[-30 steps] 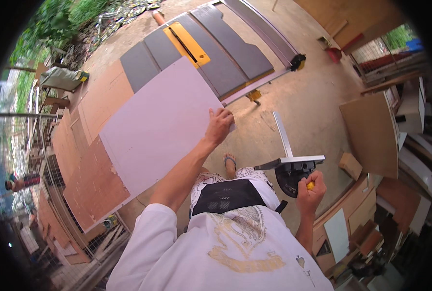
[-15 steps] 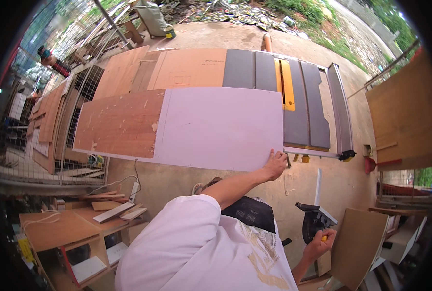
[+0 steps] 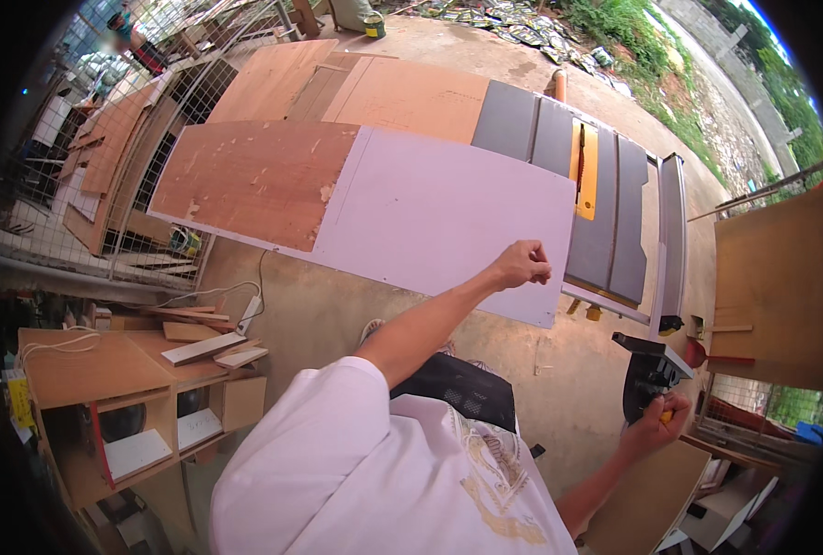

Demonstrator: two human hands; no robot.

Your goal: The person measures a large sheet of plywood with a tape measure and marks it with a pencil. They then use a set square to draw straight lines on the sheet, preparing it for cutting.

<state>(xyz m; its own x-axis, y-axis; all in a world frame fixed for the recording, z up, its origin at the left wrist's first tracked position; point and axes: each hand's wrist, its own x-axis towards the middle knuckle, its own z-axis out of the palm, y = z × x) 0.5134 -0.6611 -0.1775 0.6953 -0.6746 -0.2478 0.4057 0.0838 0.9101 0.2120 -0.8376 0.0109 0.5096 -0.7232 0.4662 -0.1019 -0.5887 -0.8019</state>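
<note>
My left hand (image 3: pixel 522 265) is over the right end of a large pale lilac panel (image 3: pixel 439 213), its fingers curled closed. Whatever they hold, if anything, is hidden. A worn brown section (image 3: pixel 254 180) covers the panel's left part. Lower right, my right hand (image 3: pixel 659 421) grips a mitre gauge (image 3: pixel 650 375) with a dark half-round head, a yellow knob and a long metal bar pointing away from me. Just past the panel's right end is a table saw (image 3: pixel 606 250) with a dark grey top, a yellow insert (image 3: pixel 586 176) and a rail (image 3: pixel 672 231) along its right side.
Brown boards (image 3: pixel 411 97) lie beyond the panel, left of the saw. A wooden cabinet (image 3: pixel 97 370) with offcuts (image 3: pixel 203 349) on top stands at lower left. Wire mesh fencing (image 3: pixel 106 222) runs along the left. A large board (image 3: pixel 772 287) leans at the right.
My left hand has lifted off the panel's near right corner and moved inward over its surface. My right hand has carried the mitre gauge up and right. The whole view has tilted.
</note>
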